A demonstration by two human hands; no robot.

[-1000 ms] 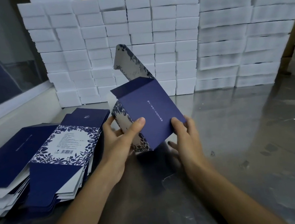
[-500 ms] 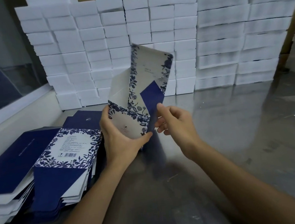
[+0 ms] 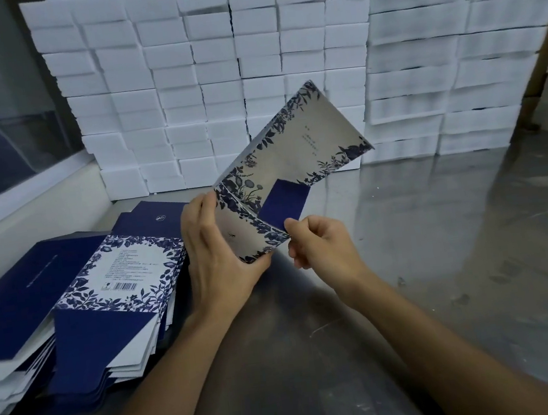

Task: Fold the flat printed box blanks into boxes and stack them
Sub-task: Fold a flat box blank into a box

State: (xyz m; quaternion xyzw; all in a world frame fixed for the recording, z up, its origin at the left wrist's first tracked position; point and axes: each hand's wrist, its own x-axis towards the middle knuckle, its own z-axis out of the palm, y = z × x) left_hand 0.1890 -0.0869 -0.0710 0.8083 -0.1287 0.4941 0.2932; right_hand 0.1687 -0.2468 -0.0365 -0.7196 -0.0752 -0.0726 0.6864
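While unreadably small, print on box blank point(image 3: 297, 156) in both hands' grip.

blank stack point(image 3: 111, 296) left on table point(image 3: 446, 272) | held blank point(image 3: 282, 172) centre | foam blocks point(image 3: 215, 76) behind

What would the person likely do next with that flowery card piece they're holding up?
Probably fold the dark blue flap inward: the floral printed box blank is only partly opened, the left hand grips its lower end, and the right hand pinches its corner.
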